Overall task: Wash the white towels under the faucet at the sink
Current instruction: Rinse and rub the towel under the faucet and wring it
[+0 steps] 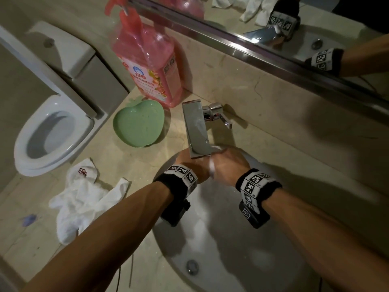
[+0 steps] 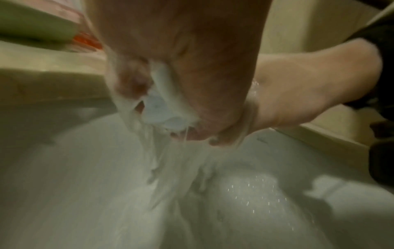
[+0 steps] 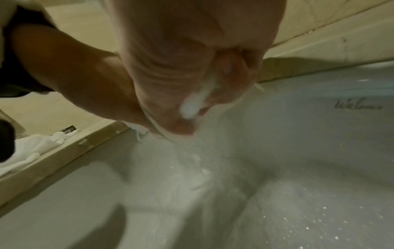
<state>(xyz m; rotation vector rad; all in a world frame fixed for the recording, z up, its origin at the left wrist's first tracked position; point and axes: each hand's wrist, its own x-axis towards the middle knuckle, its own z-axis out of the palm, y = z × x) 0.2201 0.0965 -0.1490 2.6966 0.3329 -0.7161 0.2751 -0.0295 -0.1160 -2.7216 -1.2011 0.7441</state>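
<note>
We have the wet white towel [image 2: 162, 107] bunched under the faucet [image 1: 195, 131], at the sink's [image 1: 273, 260] back edge. Our left hand [image 1: 189, 161] and right hand [image 1: 229, 163] both clench it; we should keep wringing over the basin, then take the dry towels [image 1: 80, 199] from the counter's left edge.

Both hands meet just below the spout of the chrome faucet [image 1: 196, 131], over the white sink [image 1: 242, 249]. The left hand [image 1: 189, 163] and the right hand [image 1: 228, 165] press together around a bunched white towel [image 1: 212, 167], of which only small bits show between them. Each wrist wears a black band with square printed markers. On the beige bench [image 1: 130, 171] to the left lie more crumpled white towels [image 1: 82, 197], one with a red embroidered mark. Behind them sit a green apple-shaped dish [image 1: 137, 125] and a pink detergent bottle [image 1: 149, 60]. A toilet [image 1: 50, 131] stands further left.
</note>
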